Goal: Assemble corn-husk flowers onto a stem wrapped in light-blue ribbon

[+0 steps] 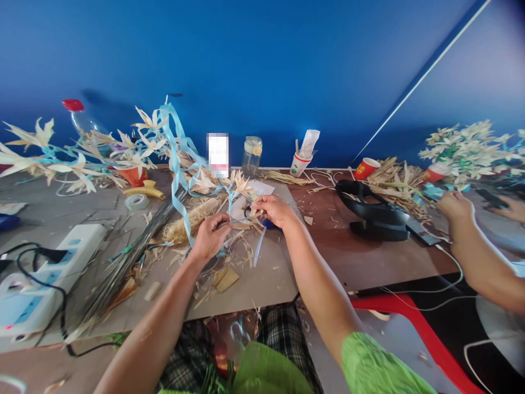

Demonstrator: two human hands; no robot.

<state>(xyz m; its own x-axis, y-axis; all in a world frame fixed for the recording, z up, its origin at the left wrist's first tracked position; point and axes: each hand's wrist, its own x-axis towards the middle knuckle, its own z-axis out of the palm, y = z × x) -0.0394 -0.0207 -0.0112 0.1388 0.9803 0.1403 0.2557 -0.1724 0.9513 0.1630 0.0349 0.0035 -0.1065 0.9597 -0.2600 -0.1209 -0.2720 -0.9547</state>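
Observation:
In the head view my left hand [211, 236] is closed, fingertips pinched at the lower end of a thin blue-wrapped stem. That stem carries a pale husk flower [241, 183]. A little to the right, my right hand [274, 210] pinches a small pale strip of husk [255, 211], partly covered by the fingers. Light blue ribbon [182, 200] hangs in loops beside my left hand. Below the hands lie husk scraps [225, 279], and a bare corn cob with fibres [192, 219] sits left of them. A dark blue object near my right fingers is mostly hidden.
A bundle of thin wires [131, 262], a tape roll [136, 202] and a white power strip [61, 279] lie on the left. Behind stand a glass jar [251, 156] and a paper cup [300, 164]. On the right are a black headset-like object [373, 213] and another person's hand [456, 207].

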